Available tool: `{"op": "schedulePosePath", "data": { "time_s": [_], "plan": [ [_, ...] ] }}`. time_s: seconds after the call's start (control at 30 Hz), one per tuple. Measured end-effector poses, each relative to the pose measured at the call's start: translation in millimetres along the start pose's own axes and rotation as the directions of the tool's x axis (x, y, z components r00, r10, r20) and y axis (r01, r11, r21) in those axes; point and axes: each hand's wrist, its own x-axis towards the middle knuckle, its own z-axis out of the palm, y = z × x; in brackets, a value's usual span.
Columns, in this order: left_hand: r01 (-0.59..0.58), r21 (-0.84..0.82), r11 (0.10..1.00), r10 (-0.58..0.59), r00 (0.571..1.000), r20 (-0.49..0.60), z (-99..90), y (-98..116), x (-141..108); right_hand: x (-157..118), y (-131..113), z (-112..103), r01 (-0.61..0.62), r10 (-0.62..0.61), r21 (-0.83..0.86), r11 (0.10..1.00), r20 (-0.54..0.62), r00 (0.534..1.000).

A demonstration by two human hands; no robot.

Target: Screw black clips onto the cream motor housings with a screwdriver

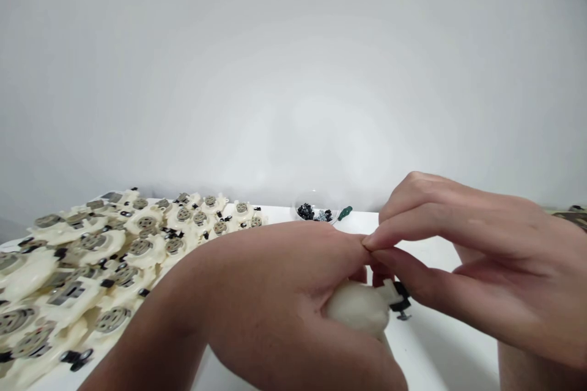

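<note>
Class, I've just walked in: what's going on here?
A person's left hand grips a rounded cream part with a black fitting at its end. The right hand pinches thumb and finger together by the left's fingers; anything between them is hidden. Cream pieces lie at left, a clear bowl of dark bits behind.

Forward head view, fingers close

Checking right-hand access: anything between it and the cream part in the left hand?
Partly, the left hand: it wraps the cream part, and its fingers lie just above it in view, by the fingertips of the right hand. No loose object shows between. The part's black end is exposed beside the right thumb.
</note>
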Motion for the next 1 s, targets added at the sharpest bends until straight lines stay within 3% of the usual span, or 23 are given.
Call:
{"op": "schedulePosePath", "data": {
  "time_s": [0.4,1.0],
  "plan": [
    [0.025,-0.068,0.997,-0.013,0.986,0.167,-0.5,-2.1,3.7,0.0,-3.9,1.4,0.001,0.007,-0.113,0.994,0.067,0.998],
    [0.02,-0.11,0.994,-0.002,0.986,0.165,-2.9,0.5,4.3,-0.6,-4.4,1.4,-0.027,0.037,-0.119,0.992,0.076,0.996]
  ]
}}
